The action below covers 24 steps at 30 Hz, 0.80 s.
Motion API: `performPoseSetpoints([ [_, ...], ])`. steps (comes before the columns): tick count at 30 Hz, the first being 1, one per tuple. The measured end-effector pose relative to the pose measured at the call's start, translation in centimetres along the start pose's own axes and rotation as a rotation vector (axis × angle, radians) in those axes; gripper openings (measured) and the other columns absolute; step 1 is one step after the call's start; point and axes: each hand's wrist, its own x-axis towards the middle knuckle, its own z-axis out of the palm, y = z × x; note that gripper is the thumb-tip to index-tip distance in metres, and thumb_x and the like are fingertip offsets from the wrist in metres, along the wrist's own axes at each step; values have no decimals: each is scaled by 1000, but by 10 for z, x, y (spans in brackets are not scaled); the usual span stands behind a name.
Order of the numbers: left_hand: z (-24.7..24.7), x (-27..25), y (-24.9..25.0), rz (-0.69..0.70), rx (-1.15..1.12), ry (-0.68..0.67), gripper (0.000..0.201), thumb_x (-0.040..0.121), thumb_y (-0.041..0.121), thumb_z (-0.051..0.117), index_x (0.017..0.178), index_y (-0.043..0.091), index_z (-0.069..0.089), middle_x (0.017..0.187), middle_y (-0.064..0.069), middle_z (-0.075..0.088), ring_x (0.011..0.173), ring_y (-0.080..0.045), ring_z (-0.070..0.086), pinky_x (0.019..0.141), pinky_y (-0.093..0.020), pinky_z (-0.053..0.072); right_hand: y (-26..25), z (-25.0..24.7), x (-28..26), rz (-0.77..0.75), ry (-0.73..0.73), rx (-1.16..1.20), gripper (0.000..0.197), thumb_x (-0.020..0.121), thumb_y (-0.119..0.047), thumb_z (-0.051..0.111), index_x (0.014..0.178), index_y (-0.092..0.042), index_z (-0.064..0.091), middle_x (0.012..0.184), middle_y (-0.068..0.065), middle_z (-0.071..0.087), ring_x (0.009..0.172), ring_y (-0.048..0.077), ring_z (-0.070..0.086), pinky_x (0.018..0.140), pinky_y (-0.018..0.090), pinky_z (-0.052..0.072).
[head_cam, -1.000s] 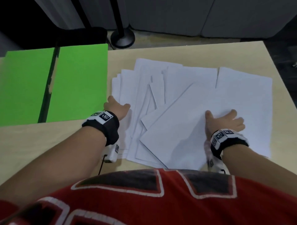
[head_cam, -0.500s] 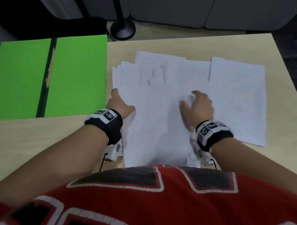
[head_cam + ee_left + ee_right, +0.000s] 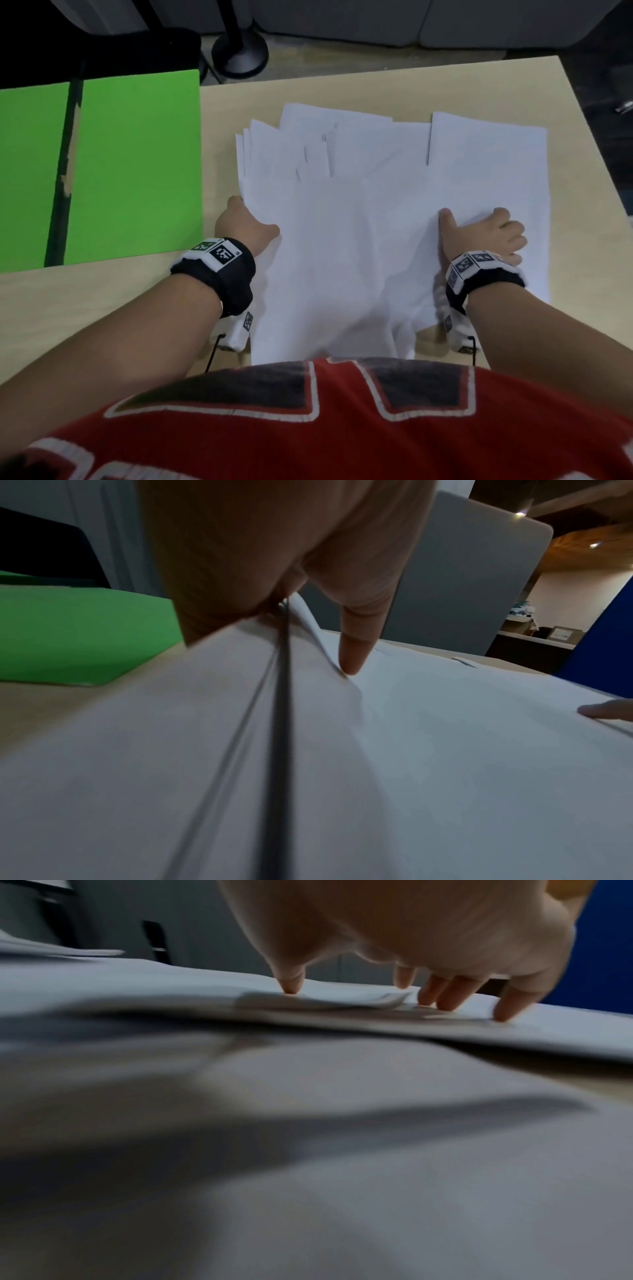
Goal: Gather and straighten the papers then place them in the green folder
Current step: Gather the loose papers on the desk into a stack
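Several white papers (image 3: 342, 246) lie fanned over the table's middle, with one sheet (image 3: 489, 164) lying off to the right. The open green folder (image 3: 137, 164) lies flat to their left. My left hand (image 3: 245, 224) grips the pile's left edge. In the left wrist view its thumb (image 3: 356, 653) presses on top of the papers (image 3: 445, 750) and the lifted sheet edges run up into the hand. My right hand (image 3: 483, 233) rests on the right-hand sheet. Its spread fingertips (image 3: 445, 999) touch the paper (image 3: 342, 1123) in the right wrist view.
The light wooden table (image 3: 445, 82) ends just right of the papers and close beyond them. A black stand base (image 3: 239, 54) sits on the floor past the far edge. A dark strip (image 3: 63, 171) runs down the folder's spine.
My right hand slid a tilted sheet left onto the pile, then moved back right onto the rightmost sheet. My left hand stayed at the pile's left edge.
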Motion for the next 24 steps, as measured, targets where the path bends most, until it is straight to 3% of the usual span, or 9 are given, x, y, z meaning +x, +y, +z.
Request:
performPoseSetpoints([
  [4, 5, 0, 7, 45, -27, -34, 53, 75, 23, 71, 119, 4, 46, 112, -11, 63, 103, -32, 61, 76, -30, 43, -20, 3, -14, -116, -50, 44, 74, 77, -56, 57, 127, -3, 45, 128, 17, 46, 118, 37, 43, 95, 48, 41],
  [8, 9, -2, 11, 96, -100, -118, 52, 74, 22, 73, 116, 9, 47, 102, -1, 58, 90, -24, 56, 76, -29, 42, -46, 3, -40, -421, -297, 288, 48, 92, -27, 52, 135, -8, 43, 134, 17, 46, 119, 38, 51, 98, 40, 41],
  [12, 8, 0, 9, 112, -57, -149, 54, 72, 14, 74, 118, 10, 46, 100, 1, 56, 92, -24, 56, 77, -29, 42, -69, -10, -59, -578, -676, 409, 40, 98, -41, 46, 131, -18, 47, 115, 4, 59, 105, 23, 57, 83, 29, 40],
  [13, 8, 1, 6, 101, -30, -139, 51, 73, 13, 73, 117, 9, 47, 100, -1, 58, 95, -26, 58, 77, -29, 42, -69, -14, -53, -560, -665, 450, 40, 95, -49, 47, 124, -21, 52, 112, -1, 60, 102, 20, 58, 84, 30, 41],
  [15, 6, 4, 0, 79, 11, -119, 46, 74, 13, 71, 115, 9, 50, 107, -6, 63, 101, -29, 60, 78, -28, 43, -61, -17, -27, -371, -439, 483, 55, 86, -67, 44, 114, -22, 57, 114, 2, 63, 105, 26, 60, 90, 39, 46],
  [17, 6, 5, -4, 71, 41, -114, 43, 76, 12, 70, 115, 9, 53, 114, -10, 64, 104, -30, 60, 78, -27, 41, -41, -21, 3, -54, -170, 293, 75, 76, -74, 47, 123, -16, 53, 126, 12, 56, 116, 36, 54, 96, 48, 43],
  [19, 6, 5, -6, 65, 56, -117, 41, 77, 12, 68, 115, 8, 55, 115, -11, 65, 104, -31, 61, 78, -27, 41, -18, -27, 18, 185, -98, 89, 90, 68, -72, 59, 128, -7, 42, 132, 16, 45, 123, 37, 44, 99, 50, 36],
  [21, 6, 5, -4, 60, 77, -101, 39, 76, 14, 67, 113, 7, 57, 114, -12, 65, 102, -33, 61, 78, -29, 45, -6, -30, 23, 252, -95, 27, 97, 65, -71, 66, 127, -2, 39, 133, 17, 42, 124, 35, 40, 100, 46, 34],
  [24, 7, 4, 0, 61, 77, -70, 39, 73, 21, 67, 109, 7, 59, 119, -16, 58, 98, -35, 62, 84, -35, 51, -17, -17, 20, 178, -116, 17, 90, 66, -65, 67, 123, 0, 42, 130, 17, 43, 120, 35, 42, 96, 45, 37],
])
